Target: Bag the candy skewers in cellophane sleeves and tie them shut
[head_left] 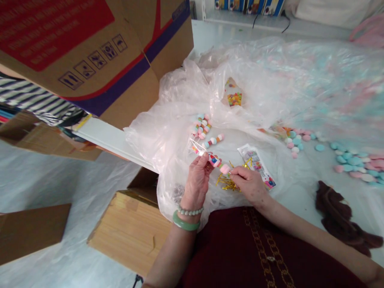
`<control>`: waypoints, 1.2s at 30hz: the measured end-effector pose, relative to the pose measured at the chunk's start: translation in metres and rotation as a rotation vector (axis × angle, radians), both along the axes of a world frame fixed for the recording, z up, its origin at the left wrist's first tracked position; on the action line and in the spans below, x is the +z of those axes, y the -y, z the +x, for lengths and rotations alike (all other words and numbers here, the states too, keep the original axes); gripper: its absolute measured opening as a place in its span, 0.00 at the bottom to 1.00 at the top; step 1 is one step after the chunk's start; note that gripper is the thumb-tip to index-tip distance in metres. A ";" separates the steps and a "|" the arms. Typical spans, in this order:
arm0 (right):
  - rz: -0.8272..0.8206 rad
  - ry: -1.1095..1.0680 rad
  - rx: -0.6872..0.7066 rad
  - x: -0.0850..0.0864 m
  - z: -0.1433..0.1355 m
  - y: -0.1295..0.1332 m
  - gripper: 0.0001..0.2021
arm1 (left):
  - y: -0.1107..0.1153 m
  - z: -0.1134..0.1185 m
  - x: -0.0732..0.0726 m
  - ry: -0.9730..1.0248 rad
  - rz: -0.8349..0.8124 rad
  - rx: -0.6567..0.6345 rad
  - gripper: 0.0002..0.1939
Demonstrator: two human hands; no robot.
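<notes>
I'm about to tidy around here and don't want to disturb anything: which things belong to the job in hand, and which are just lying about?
Seemingly in the job:
- candy stick, held by left hand and right hand
- gold ties
- printed packet
- loose sweets

Probably just lying about:
- dark brown cloth
- large carton

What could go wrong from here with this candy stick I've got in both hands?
The candy stick could bend or come apart, since the left hand and right hand hold it at separate spots.
The gold twist ties lie loose right by the right hand, so a brush might scatter them.
The crumpled clear plastic drapes over the edge of the table; a tug might disturb the candy sticks lying among it.
</notes>
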State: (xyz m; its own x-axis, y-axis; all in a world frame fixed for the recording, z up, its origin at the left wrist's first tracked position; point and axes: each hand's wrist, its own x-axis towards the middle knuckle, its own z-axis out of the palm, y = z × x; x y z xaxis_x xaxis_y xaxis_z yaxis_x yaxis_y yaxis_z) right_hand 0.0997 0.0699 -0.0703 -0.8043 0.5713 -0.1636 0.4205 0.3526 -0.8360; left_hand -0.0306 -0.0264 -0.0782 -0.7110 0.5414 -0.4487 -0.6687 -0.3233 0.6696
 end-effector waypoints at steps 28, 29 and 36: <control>-1.725 0.044 -0.024 -0.005 -0.016 -0.018 0.07 | -0.010 0.024 -0.001 0.220 0.154 -0.254 0.19; -1.717 0.044 -0.027 -0.007 -0.014 -0.018 0.07 | -0.009 0.021 -0.003 0.256 0.151 -0.236 0.19; -1.542 0.079 -0.038 -0.010 -0.010 -0.017 0.09 | -0.004 0.000 -0.008 0.233 0.026 0.050 0.07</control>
State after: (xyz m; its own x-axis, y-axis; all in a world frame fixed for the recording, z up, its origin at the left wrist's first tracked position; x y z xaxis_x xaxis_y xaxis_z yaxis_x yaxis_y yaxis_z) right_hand 0.0899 0.0864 -0.0804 -0.7551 -0.1670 -0.6340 0.4678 -0.8147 -0.3427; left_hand -0.0304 -0.0221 -0.0859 -0.6160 0.5218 -0.5901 -0.7869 -0.3747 0.4903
